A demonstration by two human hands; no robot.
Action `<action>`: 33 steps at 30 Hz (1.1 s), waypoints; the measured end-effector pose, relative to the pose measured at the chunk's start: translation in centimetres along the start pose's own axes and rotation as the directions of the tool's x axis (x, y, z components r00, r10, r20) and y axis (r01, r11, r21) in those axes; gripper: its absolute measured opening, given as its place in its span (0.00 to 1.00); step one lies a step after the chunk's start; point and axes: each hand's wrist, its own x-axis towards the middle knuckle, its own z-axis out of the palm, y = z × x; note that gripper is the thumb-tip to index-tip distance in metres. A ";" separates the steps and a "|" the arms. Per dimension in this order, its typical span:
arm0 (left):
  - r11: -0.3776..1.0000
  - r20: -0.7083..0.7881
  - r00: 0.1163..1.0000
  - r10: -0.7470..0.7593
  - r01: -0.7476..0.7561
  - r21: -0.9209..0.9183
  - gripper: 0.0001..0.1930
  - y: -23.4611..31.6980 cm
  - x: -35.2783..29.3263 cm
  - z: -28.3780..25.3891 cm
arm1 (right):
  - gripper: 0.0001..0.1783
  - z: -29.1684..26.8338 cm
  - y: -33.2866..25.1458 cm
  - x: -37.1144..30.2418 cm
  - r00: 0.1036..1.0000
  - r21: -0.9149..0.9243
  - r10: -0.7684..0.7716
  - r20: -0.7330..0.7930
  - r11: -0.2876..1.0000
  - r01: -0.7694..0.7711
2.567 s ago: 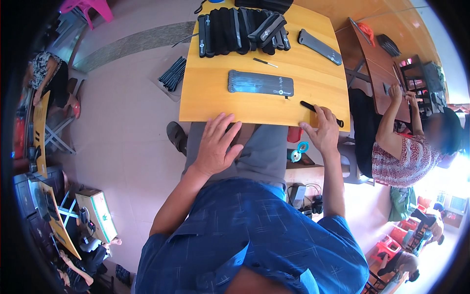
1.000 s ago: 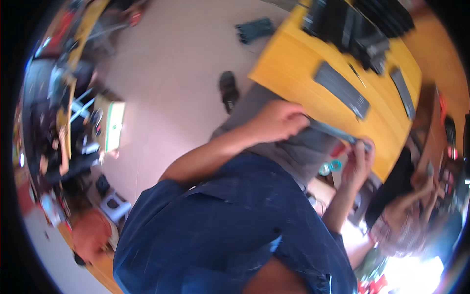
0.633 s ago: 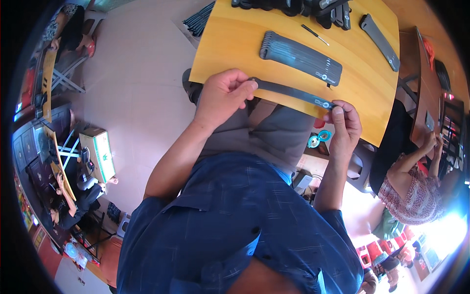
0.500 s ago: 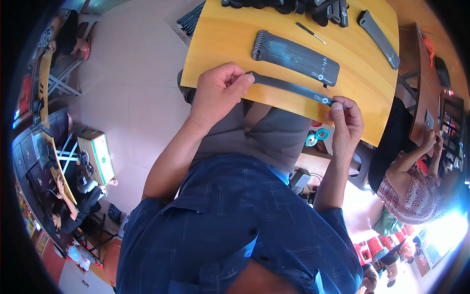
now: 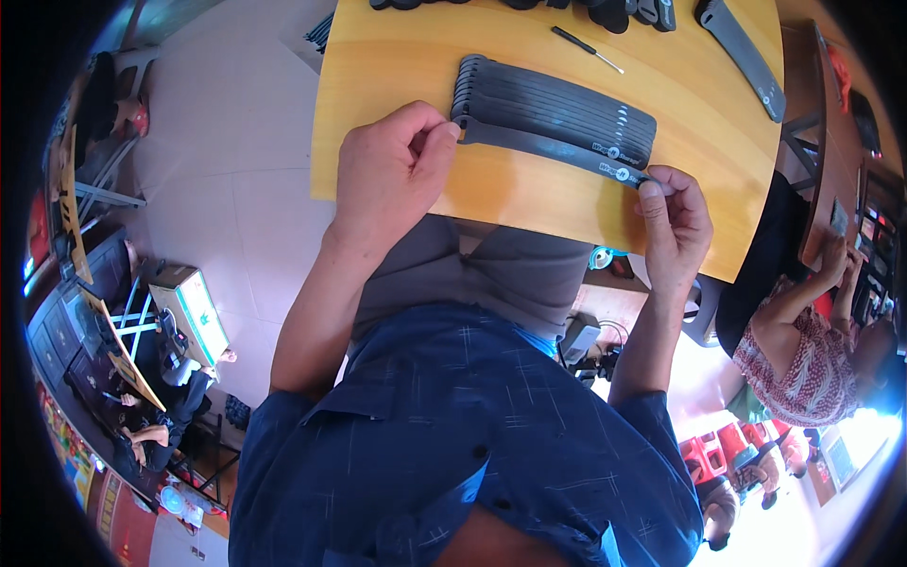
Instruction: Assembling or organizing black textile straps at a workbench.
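A dark grey strap [image 5: 543, 151] with a pale printed mark at one end is stretched between my hands, just above the near part of the yellow wooden table [image 5: 378, 71]. My left hand [image 5: 392, 170] pinches its looped end, while my right hand [image 5: 677, 222] grips the printed end between thumb and fingers. Right beyond it lies a fanned stack of similar straps [image 5: 548, 99], their looped ends lined up at the left. The held strap runs along the stack's near edge; whether it touches the stack I cannot tell.
A small screwdriver [image 5: 588, 49] lies beyond the stack. More dark straps [image 5: 614, 14] are heaped at the far edge, with another strap bundle [image 5: 742, 57] at the far right. To the right sits a person in a patterned top [image 5: 803, 354]. A cardboard box [image 5: 194, 317] stands at left.
Both hands have carried the strap forward, closer to the stack's near edge. My view has shifted a little, so the table appears moved left and up.
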 end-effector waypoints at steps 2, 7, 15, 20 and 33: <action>0.998 -0.002 0.999 0.032 -0.032 0.049 0.07 0.1 0.2 0.0 | 0.09 -0.2 0.2 0.3 1.000 0.000 0.013 0.002 1.000 -0.013; 0.989 0.012 0.998 0.064 -0.065 0.132 0.09 0.0 0.7 0.0 | 0.09 0.2 0.2 0.6 1.000 0.007 0.017 0.003 1.000 -0.017; 0.988 0.047 0.999 0.025 -0.031 0.150 0.08 -0.3 1.1 0.0 | 0.08 0.4 0.6 0.6 0.999 -0.056 0.035 -0.028 0.998 -0.036; 0.986 0.053 0.998 0.032 -0.041 0.162 0.08 -0.1 1.3 0.0 | 0.08 0.4 0.5 0.6 0.998 -0.077 0.044 -0.036 0.996 -0.047; 0.981 0.045 0.999 0.005 -0.014 0.193 0.09 0.1 1.4 0.0 | 0.08 0.7 0.3 0.8 0.998 -0.112 0.045 -0.045 0.993 -0.050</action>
